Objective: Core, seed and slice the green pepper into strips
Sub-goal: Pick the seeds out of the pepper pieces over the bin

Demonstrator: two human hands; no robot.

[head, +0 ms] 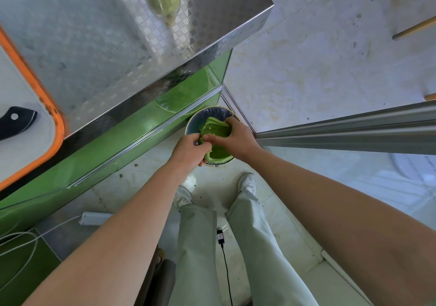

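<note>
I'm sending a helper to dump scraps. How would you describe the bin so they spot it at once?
Find the steel counter with green cabinet fronts. On the floor at the counter's corner stands the bin, directly below the green pepper being held. It's the only round container on that floor, lined with a bluish plastic bag.

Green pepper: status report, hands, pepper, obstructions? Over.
Left hand and right hand both grip opened green bell pepper over round bag-lined waste bin. Black-handled knife lies on orange-rimmed white cutting board. Nothing in the way.
</note>
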